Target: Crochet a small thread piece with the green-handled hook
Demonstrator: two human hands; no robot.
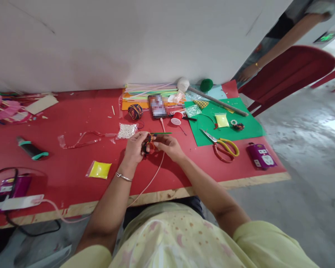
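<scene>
My left hand and my right hand meet above the red table, near its middle. Between them is a small bundle of dark and orange yarn wound on a thin green stick. The left hand grips the yarn bundle; the right hand pinches the stick beside it. A metal bangle sits on my left wrist. A ball of multicoloured yarn lies just beyond the hands, next to a bag of white beads.
Scissors lie on green paper at right, with a red spool, phone, straws and yellow bead bags. A glue gun lies at left. Another person's arm and a red chair are at right.
</scene>
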